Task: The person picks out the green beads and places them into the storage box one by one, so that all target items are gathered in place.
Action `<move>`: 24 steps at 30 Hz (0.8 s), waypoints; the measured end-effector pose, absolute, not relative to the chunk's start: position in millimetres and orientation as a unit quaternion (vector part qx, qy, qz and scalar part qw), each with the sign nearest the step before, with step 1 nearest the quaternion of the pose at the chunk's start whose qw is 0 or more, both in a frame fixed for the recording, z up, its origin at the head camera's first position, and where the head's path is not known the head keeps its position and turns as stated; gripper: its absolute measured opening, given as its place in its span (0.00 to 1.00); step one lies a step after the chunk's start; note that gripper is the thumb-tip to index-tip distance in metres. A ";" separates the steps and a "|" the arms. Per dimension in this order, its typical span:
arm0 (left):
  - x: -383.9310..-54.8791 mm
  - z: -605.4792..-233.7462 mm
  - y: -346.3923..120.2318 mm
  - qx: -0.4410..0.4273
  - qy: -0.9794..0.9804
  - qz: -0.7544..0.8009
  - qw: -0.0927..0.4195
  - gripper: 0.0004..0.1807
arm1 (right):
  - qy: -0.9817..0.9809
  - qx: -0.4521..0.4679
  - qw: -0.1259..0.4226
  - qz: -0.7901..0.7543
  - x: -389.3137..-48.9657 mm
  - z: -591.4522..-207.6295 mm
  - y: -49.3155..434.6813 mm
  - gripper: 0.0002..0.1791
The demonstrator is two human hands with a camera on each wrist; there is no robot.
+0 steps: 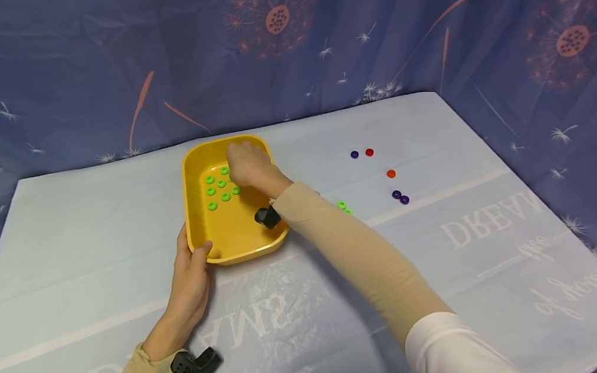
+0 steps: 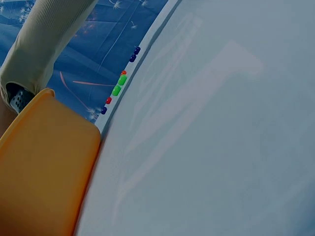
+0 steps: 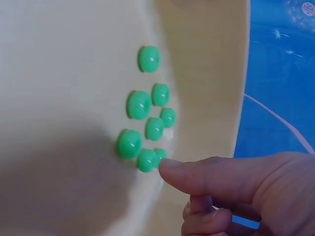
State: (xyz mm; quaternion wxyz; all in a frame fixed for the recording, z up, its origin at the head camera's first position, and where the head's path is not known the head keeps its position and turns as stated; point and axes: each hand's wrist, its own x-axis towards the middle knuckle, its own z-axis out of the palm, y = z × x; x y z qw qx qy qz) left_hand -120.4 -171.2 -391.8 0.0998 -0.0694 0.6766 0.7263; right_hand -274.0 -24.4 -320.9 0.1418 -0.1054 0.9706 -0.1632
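Observation:
My left hand (image 1: 190, 285) grips a yellow plastic tray (image 1: 239, 236) at its near left corner, the thumb over the rim and the fingers around the outside. Several green ring-shaped beads (image 1: 211, 192) lie spread on the tray's floor. Reaching in over the right rim, my right hand (image 1: 250, 166) is low inside the far part of the tray. In the right wrist view its thumb tip overlaps one of the green beads (image 3: 147, 161), with the other fingers curled beneath. Whether something is pinched behind that thumb I cannot tell.
Right of the tray, on the pale printed cloth (image 1: 122, 243), lie two green beads (image 1: 341, 205), partly behind the right sleeve. Farther right are a red bead (image 1: 369, 152), an orange bead (image 1: 391, 173) and purple beads (image 1: 397, 194). A blue patterned curtain (image 1: 160, 62) hangs behind the table.

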 end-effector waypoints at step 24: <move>-119.6 -391.1 -172.3 -0.051 0.673 0.731 0.104 0.37 | 0.921 -0.029 0.060 -0.383 -247.3 -288.0 96.9 0.03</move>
